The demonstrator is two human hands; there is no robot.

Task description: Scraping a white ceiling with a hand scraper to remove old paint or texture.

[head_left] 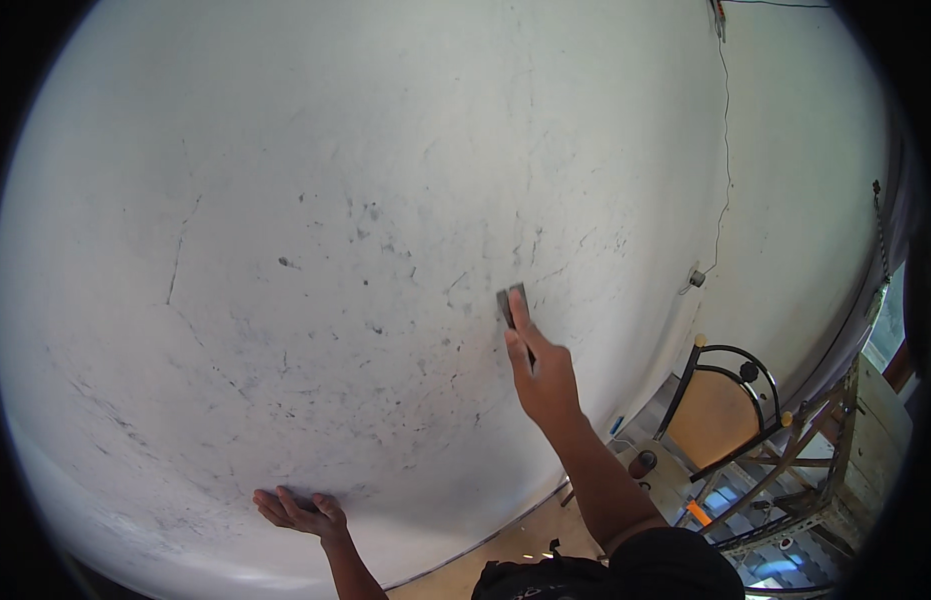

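Note:
A white wall (405,150) fills most of the view, marked with dark scuffs, specks and thin scratch lines. My right hand (545,375) is raised to the wall right of centre, its fingers closed round a small dark grey flat piece (503,305). The index finger lies along that piece, which is against or very close to the wall; its exact kind is unclear. Low on the wall, my left hand (300,510) rests with its fingers stretched out. A dark patch between its thumb and fingers looks like shadow.
At the lower right stands a chair (715,415) with a black frame and tan backrest. Beside it are a dark cup-like container (642,463) and a worn wooden table (875,440). A thin cable runs down the wall to a small socket box (696,278).

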